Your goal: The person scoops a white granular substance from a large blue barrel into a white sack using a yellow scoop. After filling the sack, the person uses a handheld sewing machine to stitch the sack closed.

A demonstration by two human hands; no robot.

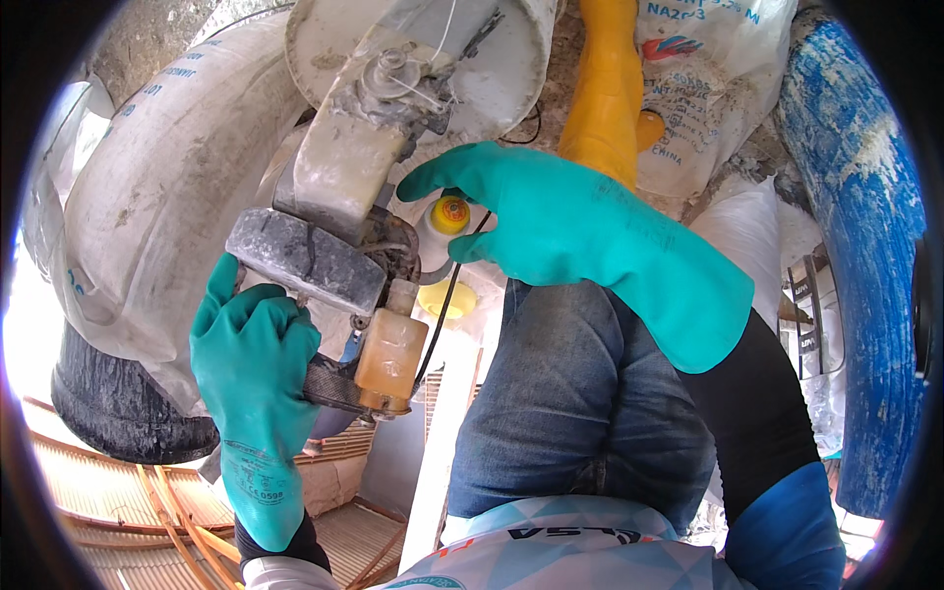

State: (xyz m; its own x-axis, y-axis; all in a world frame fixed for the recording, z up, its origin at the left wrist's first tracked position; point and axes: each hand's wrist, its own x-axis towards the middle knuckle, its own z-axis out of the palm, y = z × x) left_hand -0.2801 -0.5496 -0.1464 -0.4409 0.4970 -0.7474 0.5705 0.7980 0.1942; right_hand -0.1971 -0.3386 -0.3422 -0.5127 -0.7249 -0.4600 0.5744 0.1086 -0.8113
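My left hand (pixel 254 354), in a green rubber glove, is wrapped around the handle of what looks like a portable bag-closing sewing machine (pixel 346 155). The machine has a dusty grey wheel-like cover (pixel 306 258), a worn pale housing and a plastic oil bottle (pixel 392 358) with amber staining. White thread (pixel 446 33) runs at its top end. My right hand (pixel 509 214), gloved alike, has thumb and fingers spread beside a white spool with a yellow end (pixel 450 214). A black cord (pixel 442 317) passes behind its thumb. I see nothing gripped in it.
A large filled white sack (pixel 177 184) stands left, beside a black drum (pixel 125 398). A white bucket-like container (pixel 501 81) is at the top. A yellow rubber boot (pixel 605 88) stands near a printed sack (pixel 686 110). A scuffed blue drum (pixel 855 221) curves along the right.
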